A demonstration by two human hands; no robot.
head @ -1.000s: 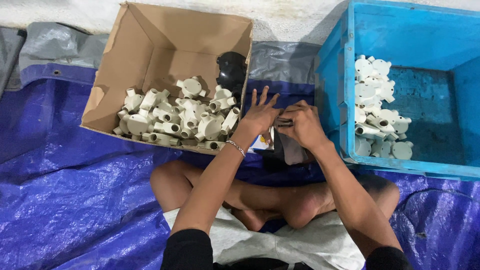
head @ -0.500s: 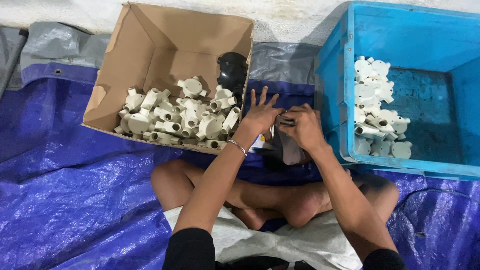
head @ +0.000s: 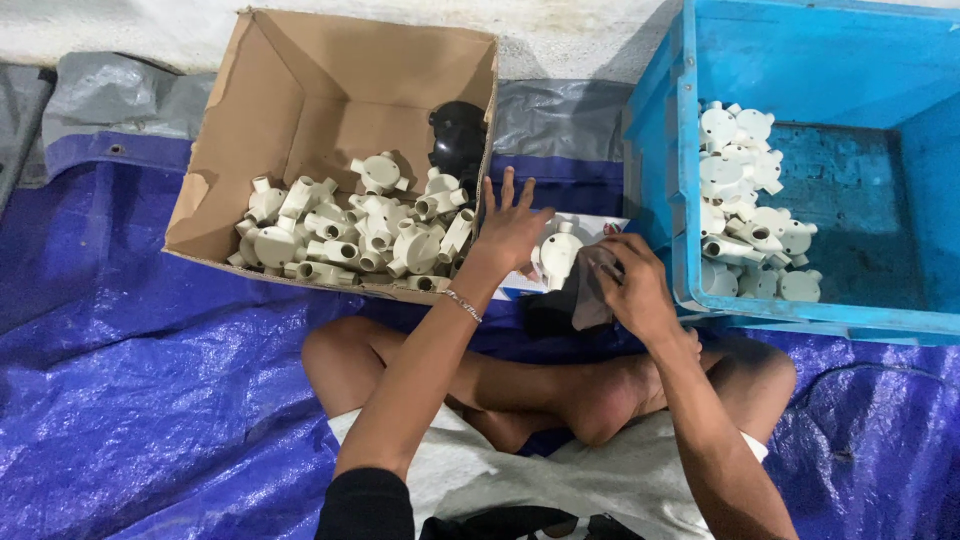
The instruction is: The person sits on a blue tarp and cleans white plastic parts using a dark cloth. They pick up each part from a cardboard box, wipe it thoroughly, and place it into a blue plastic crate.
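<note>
Fingers of the left hand (head: 510,232) spread open around one white junction fitting (head: 556,252); the right hand (head: 632,285) pinched one dark cloth (head: 580,300) against it. One cardboard box (head: 300,120) sat left, one blue crate (head: 800,60) right.

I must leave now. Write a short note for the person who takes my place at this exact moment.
Left hand: fingers spread, resting on a white pipe fitting between the boxes.
Right hand: grip closed on a dark cloth, against that fitting.
Cardboard box: holds a heap of fittings and one black part.
Blue crate: holds a smaller pile of fittings.
Done and left: the pictures cannot settle this.
</note>
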